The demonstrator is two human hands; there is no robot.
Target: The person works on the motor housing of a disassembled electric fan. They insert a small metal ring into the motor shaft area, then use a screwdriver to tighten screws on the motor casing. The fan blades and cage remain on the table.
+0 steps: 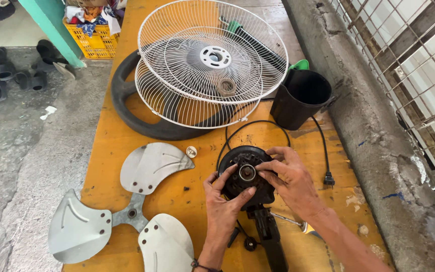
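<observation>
Both hands, left and right, grip the black fan motor (its underside hidden).

left hand: fingers curled, thumb up, gripping from below.
right hand: palm down, fingertips pinching at centre.

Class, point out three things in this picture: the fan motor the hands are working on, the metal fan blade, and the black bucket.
fan motor point(238, 182): head view, on its black round housing.
metal fan blade point(133, 213): head view, on the centre hub.
black bucket point(292, 107): head view, on its outer wall.
</observation>
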